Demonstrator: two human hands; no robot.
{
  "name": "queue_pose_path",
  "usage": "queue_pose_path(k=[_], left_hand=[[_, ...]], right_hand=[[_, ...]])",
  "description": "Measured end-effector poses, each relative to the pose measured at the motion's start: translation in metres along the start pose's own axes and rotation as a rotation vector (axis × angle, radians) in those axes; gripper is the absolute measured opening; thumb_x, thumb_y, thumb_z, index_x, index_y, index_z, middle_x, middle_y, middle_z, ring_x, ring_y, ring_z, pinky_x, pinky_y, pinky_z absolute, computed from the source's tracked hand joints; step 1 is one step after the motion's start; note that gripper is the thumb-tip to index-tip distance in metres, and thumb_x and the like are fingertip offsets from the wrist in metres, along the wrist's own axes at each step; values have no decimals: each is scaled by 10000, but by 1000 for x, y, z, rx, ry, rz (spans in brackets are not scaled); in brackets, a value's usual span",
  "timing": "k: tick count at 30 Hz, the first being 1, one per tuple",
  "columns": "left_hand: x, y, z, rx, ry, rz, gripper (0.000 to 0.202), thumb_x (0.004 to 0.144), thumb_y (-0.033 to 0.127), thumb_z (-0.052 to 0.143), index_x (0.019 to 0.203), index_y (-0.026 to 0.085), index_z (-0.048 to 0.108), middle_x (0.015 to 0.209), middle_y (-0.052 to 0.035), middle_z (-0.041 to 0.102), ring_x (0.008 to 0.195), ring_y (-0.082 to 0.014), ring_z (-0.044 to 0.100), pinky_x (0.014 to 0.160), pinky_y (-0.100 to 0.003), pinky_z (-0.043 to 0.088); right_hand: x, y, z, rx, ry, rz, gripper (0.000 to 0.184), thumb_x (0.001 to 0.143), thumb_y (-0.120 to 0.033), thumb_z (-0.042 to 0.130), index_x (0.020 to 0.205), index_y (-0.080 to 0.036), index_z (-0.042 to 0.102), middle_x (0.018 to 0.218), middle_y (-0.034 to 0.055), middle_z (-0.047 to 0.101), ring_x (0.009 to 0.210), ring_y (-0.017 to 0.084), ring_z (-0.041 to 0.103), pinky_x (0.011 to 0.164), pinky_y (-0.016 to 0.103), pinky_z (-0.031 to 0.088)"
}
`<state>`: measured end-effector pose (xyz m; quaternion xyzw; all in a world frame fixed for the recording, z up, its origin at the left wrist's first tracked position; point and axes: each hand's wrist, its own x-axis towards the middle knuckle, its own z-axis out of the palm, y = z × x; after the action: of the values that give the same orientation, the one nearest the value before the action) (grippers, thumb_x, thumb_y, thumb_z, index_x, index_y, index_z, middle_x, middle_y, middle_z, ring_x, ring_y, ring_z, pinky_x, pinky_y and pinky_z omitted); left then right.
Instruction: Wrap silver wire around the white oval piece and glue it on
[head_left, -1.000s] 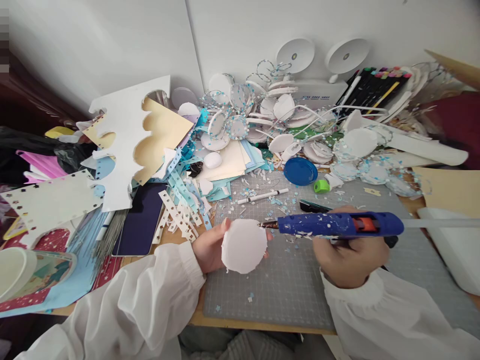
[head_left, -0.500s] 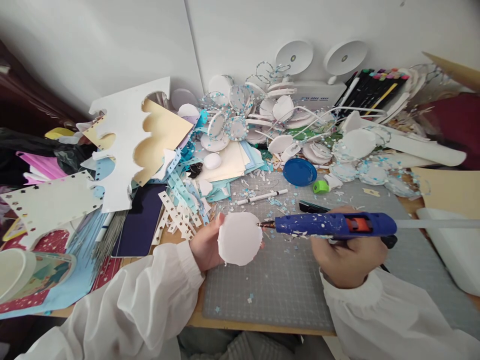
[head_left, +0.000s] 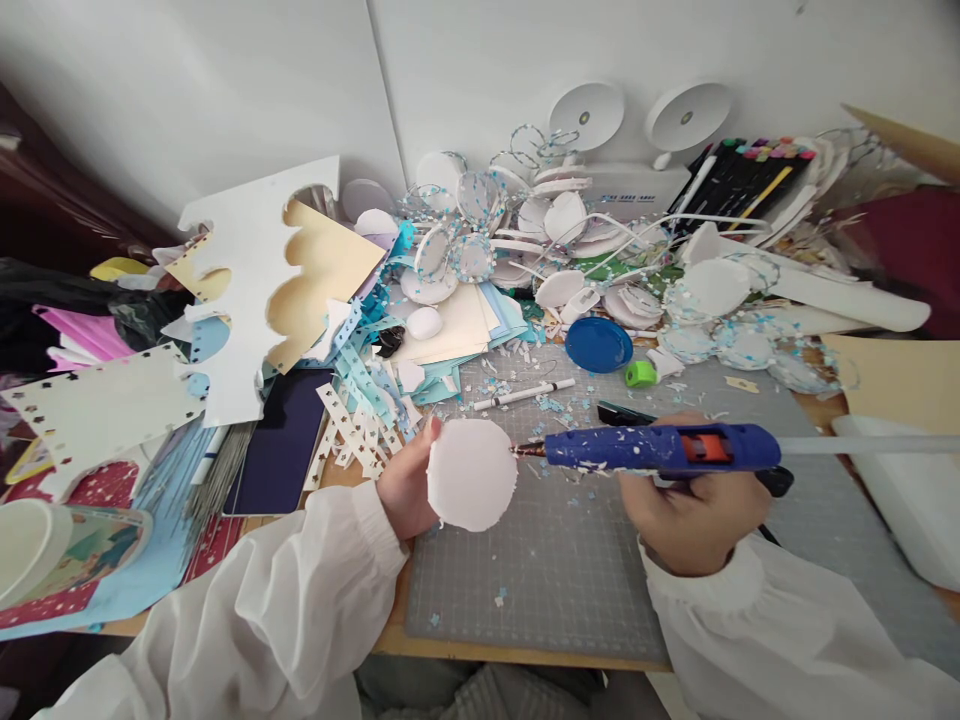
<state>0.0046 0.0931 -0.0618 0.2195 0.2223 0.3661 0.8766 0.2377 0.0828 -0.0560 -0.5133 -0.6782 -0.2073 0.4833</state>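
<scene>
My left hand (head_left: 409, 482) grips a round white disc (head_left: 472, 475) with slightly ragged edges, thumb at its upper left rim and the other fingers hidden behind it. Wrapped round the handle of a blue glue gun (head_left: 615, 448) is my right hand (head_left: 694, 510). The gun's metal nozzle points left and meets, or nearly meets, the disc's right edge. A clear glue stick (head_left: 862, 446) juts from the gun's rear. Both hands are above a grey cutting mat (head_left: 540, 590) strewn with tiny blue and white bits.
Behind lie piled white discs wound with blue-dotted wire (head_left: 476, 255), a blue lid (head_left: 598, 345), a green-capped item (head_left: 640, 374) and a white pen (head_left: 525, 394). Cut foam board (head_left: 255, 230), a dark blue flat case (head_left: 281, 440) and a paper cup (head_left: 67, 550) stand at left.
The disc in my left hand has shifted slightly left and turned a little. The glue gun has moved slightly left with its nozzle still at the disc's edge.
</scene>
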Motion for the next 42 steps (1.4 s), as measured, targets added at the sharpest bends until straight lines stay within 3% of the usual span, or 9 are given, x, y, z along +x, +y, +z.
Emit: queue_pose_path(k=[3,14,19,26,33,42], left_hand=[[2,2,5,82,-51,22,731,649,706,666,1063,105,686,1054,-162,705,1072,-379,617,848,-426,507],[4,2,3,84,23,87,655,681,679,652,1060,145,673,1045,-160,697,970,-328,646,738,-388,538],[4,3,2,55,15,93,638,702,667,644,1067,144,669,1062,-157,687,998,-320,636,713,-352,532],[3,3,0,41,11,96,606,695,668,654,990,141,692,1048,-152,692,976,-304,637,593,-270,488],[2,4,0,37,8,72,615,722,671,627,1035,144,671,1043,-147,694,968,-295,644,614,-280,498],[4,2,0,41,5,94,645,709,680,629,1070,146,672,1066,-157,683,980,-309,635,628,-295,496]], right_hand=[[0,0,0,15,-10,10,116,700,-164,632,706,-215,528,595,-18,622,481,146,580,457,247,440],[0,-2,0,46,-22,13,119,681,-142,598,702,-227,517,581,-25,579,474,146,549,463,259,429],[-1,-3,-2,80,-87,38,119,653,-140,578,711,-231,528,596,-21,590,464,138,525,466,258,415],[-1,-4,0,160,-24,56,131,599,-210,627,670,-227,518,600,-9,582,505,180,579,473,290,455],[3,-5,-3,122,-95,2,72,647,-194,587,651,-218,519,543,-12,584,421,145,528,393,256,395],[0,-1,-2,111,-96,7,113,644,-140,585,711,-216,535,581,-14,605,465,150,567,451,253,428]])
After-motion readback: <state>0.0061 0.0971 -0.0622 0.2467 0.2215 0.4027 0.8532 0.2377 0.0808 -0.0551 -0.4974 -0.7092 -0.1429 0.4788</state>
